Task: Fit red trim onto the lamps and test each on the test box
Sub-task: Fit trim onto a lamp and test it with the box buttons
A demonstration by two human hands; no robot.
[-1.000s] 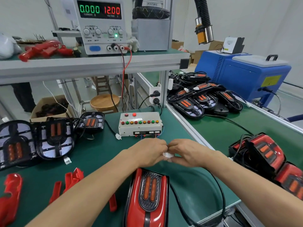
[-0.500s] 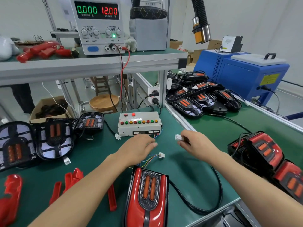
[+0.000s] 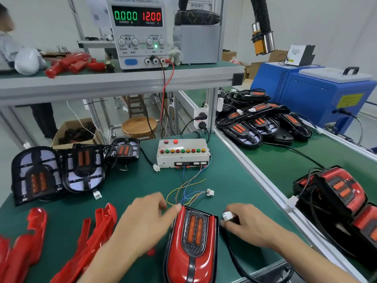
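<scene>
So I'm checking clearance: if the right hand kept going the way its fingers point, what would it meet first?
Probably the red-trimmed lamp: the right hand, pinching a white connector, points left toward the lamp's edge. Depth is uncertain.

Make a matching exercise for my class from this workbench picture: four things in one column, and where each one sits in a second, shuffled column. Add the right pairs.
Things
1. test box
2. power supply
3. red-trimmed lamp
4. white connector

Places
A. on the upper shelf
B. pinched in the right hand
C. on the green mat, at its far end behind the coloured wires
D. on the mat's near edge, between the two hands, the left hand touching its top

Pairs: 1-C, 2-A, 3-D, 4-B
</scene>
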